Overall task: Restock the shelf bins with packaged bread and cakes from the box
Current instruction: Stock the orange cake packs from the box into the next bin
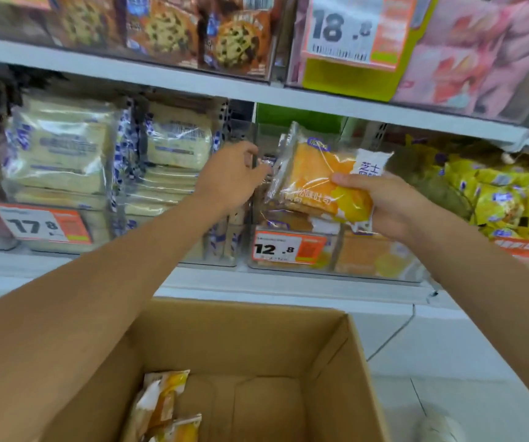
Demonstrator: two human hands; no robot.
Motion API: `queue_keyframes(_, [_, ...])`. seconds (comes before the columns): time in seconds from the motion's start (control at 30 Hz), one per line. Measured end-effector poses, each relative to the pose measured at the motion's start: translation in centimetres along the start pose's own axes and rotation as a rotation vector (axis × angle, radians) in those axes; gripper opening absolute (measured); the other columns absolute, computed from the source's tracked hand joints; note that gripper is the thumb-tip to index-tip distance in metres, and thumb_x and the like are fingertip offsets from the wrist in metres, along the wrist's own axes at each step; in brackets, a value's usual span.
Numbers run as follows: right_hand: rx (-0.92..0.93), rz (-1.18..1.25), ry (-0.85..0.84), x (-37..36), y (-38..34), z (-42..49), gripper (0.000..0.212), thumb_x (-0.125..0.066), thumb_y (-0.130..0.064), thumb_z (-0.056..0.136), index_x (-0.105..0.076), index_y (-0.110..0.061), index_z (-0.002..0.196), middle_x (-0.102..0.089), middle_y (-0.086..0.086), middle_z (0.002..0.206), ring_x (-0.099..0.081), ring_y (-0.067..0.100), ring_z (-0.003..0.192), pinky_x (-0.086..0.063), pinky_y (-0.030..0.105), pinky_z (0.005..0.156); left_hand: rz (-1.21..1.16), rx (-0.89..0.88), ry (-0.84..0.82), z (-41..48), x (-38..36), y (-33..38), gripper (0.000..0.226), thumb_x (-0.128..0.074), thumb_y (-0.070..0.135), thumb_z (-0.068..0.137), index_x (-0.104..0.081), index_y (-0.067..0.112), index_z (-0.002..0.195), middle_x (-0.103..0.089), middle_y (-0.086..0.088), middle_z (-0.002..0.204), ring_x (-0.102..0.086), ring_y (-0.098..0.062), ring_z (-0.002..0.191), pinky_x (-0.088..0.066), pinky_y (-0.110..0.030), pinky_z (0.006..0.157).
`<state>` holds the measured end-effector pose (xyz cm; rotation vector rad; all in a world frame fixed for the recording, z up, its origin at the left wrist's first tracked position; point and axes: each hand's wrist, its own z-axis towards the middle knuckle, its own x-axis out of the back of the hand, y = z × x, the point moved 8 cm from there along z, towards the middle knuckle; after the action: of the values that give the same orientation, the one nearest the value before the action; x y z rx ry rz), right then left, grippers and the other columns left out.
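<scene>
Head view, and it's the only one we've got: the right grip (387, 205) has the orange pack (317, 180), thumb laid across the front and fingers wrapped behind, clamped on its lower right end. The pack is tilted, with its long axis running from that held end up and to the left, so the free end leads toward the shelf. Right under and just behind it sits the clear bin (292, 272) with the 12.8 tag (290, 248), which already holds a few matching orange packs low down. That's the relation we're watching. The bin's opening lies forward and down from the grip, so we reckon the pack needs levelling, then a short push in and down, free end first. The left grip (228, 177) is up at the bin's left wall with fingers curled. It may be pinching the wall's edge or a dark wrapper there, but we can't tell which, or whether it holds anything at all. It's just beside the pack's free end without touching it. The right grip is plainly the one to do the placing, and the left could steady the bin. Down below, the box (288, 346) is open, with more orange packs (164, 406) in its near left corner, so there's restocking left to do.
</scene>
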<state>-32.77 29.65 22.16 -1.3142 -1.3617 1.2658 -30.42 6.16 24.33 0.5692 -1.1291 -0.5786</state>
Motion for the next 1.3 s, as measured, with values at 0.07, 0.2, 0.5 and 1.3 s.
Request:
queue_keyframes(0.07, [-0.012,-0.034,0.005,-0.1,-0.4,3.7,0.048,-0.079,-0.01,0.068,-0.065,-0.002,0.114,-0.075,0.012,0.094,-0.073,0.021,0.075,-0.061,0.034,0.062,-0.064,0.03,-0.024,1.0,-0.7,-1.4,0.053,-0.065,0.033,0.091,-0.05,0.019,0.14,-0.06,0.003,0.114,-0.055,-0.013,0.107,-0.039,-0.021,0.086])
queue_keyframes(0.2, [0.021,-0.141,-0.022,-1.8,-1.7,10.0,0.043,-0.077,-0.015,0.071,-0.067,-0.006,0.111,-0.075,0.007,0.089,-0.072,0.016,0.069,-0.06,0.028,0.062,-0.216,0.058,-0.052,1.6,-1.6,-3.1,0.054,-0.067,0.04,0.088,-0.052,0.023,0.138,-0.054,0.022,0.094,-0.052,0.006,0.085,-0.036,-0.013,0.07])
queue_keyframes(0.5, [0.366,-0.274,0.083,-4.0,-2.7,18.6,0.075,-0.093,-0.017,0.052,-0.062,-0.014,0.12,-0.071,0.007,0.111,-0.069,0.023,0.102,-0.056,0.042,0.09,-0.291,0.052,0.015,1.8,-1.8,-3.8,0.051,-0.07,0.046,0.081,-0.059,0.027,0.127,-0.055,0.019,0.089,-0.053,0.004,0.072,-0.037,-0.014,0.067])
queue_keyframes(1.3, [0.887,-1.489,0.006,-9.7,-2.4,16.7,0.08,-0.057,-0.053,0.09,-0.014,-0.033,0.155,-0.001,0.009,0.164,0.007,0.03,0.15,0.008,0.045,0.118,-0.272,0.029,0.018,1.9,-1.9,-4.1,0.063,-0.058,0.064,0.065,-0.06,0.036,0.121,-0.057,0.018,0.093,-0.049,-0.003,0.058,-0.039,-0.028,0.066])
